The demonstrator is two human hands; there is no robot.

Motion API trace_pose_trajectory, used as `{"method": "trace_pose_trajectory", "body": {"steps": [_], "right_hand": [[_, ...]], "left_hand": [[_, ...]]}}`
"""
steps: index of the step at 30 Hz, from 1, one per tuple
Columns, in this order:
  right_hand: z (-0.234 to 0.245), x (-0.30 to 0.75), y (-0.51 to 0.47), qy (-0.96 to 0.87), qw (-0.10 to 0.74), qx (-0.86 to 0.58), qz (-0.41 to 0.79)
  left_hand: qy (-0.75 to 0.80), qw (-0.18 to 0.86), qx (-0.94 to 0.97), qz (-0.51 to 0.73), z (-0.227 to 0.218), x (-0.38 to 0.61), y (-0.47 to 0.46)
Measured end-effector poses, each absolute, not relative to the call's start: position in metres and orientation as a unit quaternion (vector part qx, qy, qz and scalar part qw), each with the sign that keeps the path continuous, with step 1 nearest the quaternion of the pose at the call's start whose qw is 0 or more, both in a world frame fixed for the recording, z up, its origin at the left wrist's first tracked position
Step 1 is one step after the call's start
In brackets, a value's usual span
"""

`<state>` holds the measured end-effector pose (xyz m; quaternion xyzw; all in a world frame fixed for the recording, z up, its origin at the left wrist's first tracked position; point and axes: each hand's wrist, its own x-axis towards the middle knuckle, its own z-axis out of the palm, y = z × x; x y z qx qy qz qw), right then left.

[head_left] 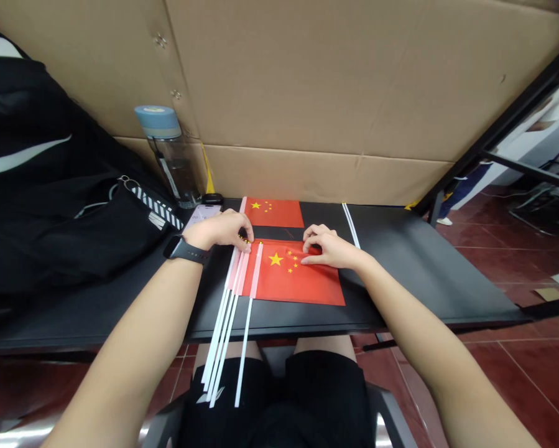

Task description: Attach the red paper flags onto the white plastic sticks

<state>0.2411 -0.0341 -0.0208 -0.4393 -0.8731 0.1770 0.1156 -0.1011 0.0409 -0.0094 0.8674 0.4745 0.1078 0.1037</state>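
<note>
L hand [218, 229] pinched on tops of white sticks [221, 336] by gold beads [245, 240], at left edge of near flag [293, 275]. R hand [328, 247] apart, not clamped, fingertips on that flag's right part. Far flag [274, 213] just beyond, both on black bench [423, 280]; white strips [351, 225] to right.
</note>
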Motion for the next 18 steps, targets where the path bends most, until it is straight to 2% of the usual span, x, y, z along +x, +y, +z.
{"method": "trace_pose_trajectory", "body": {"steps": [4,9,18], "right_hand": [[-0.020,0.245,-0.032,-0.883,0.117,-0.413,0.188],[-0.021,0.247,-0.029,-0.882,0.165,-0.402,0.185],[-0.014,0.243,-0.033,-0.849,0.288,-0.365,0.250]], "left_hand": [[0.441,0.137,0.887,0.028,-0.003,-0.105,0.041],[0.396,0.138,0.905,0.070,0.008,-0.087,0.026],[0.354,0.133,0.924,0.046,0.005,-0.074,0.021]]}}
